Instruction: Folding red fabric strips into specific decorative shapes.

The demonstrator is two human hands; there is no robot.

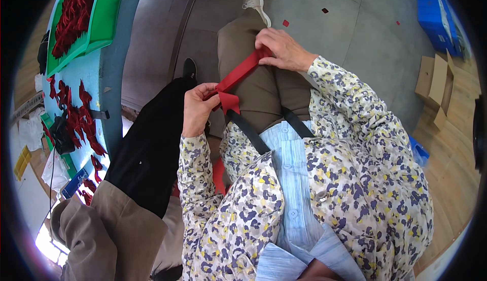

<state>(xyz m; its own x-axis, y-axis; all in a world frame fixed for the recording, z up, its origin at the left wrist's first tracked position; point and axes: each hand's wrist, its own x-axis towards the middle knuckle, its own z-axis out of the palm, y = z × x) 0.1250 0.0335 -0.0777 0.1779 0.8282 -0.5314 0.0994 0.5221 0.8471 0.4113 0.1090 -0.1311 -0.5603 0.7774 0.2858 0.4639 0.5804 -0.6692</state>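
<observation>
A flat red ribbon (238, 73) stretches slantwise over my lap between my two hands. My left hand (199, 106) is closed, pinching its lower end between thumb and fingers; a folded red flap hangs beside the thumb. Farther up and to the right, my right hand (284, 50) grips the other end, with the ribbon bunched under the fingers. My brown trouser legs (246, 42) lie right below the ribbon.
At the left, a blue table (109, 98) carries a green bin (104, 27) heaped with dark red ribbon bows (76, 19). More bows lie along the tabletop. Close on my left sits another person (147, 144). A blue box (437, 22) and an open cardboard box (435, 83) stand at the right.
</observation>
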